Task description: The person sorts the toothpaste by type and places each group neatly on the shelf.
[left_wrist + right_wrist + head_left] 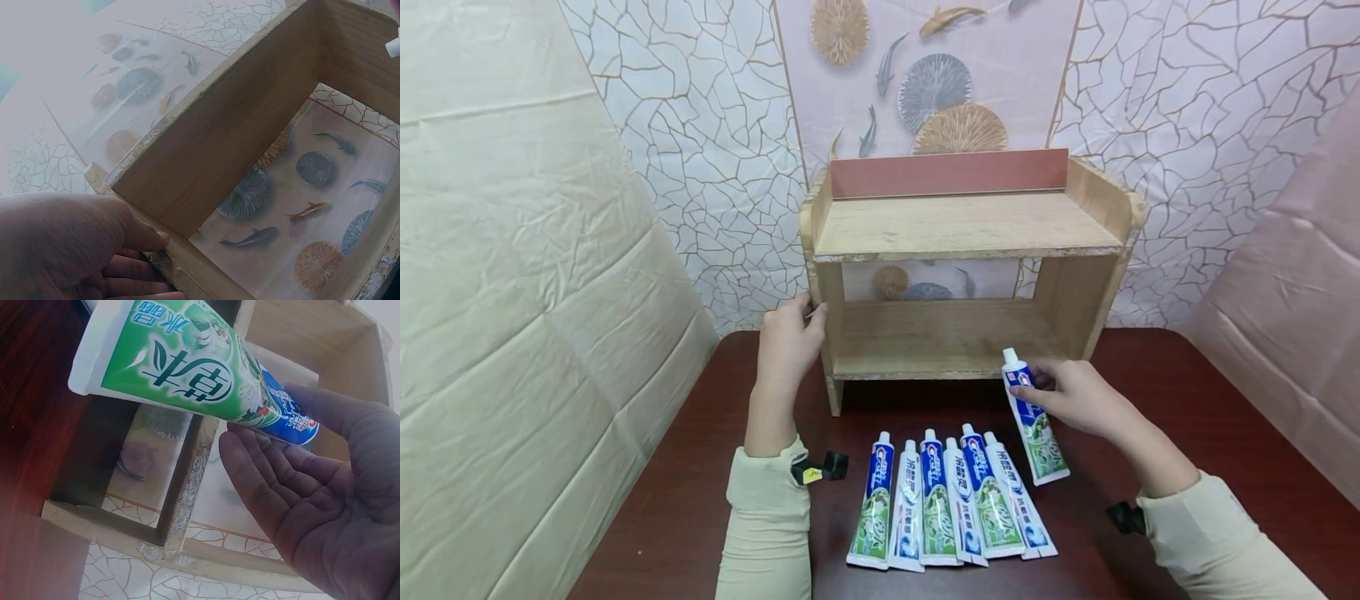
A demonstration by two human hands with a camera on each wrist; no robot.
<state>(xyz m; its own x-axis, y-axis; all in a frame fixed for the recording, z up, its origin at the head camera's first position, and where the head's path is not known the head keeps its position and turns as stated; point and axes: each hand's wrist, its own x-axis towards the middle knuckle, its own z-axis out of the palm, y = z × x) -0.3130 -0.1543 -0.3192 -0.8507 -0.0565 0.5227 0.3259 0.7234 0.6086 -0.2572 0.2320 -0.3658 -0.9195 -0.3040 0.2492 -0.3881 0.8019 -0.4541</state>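
Note:
My right hand (1086, 398) grips a green-and-blue Crest toothpaste tube (1041, 437) near its capped end, thumb on one side and fingers on the other. The tube leans with its white cap up, in front of the lower right part of a wooden shelf (970, 233). In the right wrist view its flat green end (169, 356) points away from the palm. My left hand (788, 343) holds the front edge of the shelf's left side panel; the left wrist view shows the thumb (147, 237) on the inner side and the fingers below it.
Several toothpaste tubes (936, 500), green-blue and white-blue by turns, lie side by side on the dark red table (685, 500), caps toward the shelf. The two-tier shelf has a bare lower board (925, 337) and a pink back strip (947, 173). Patterned cloth hangs behind.

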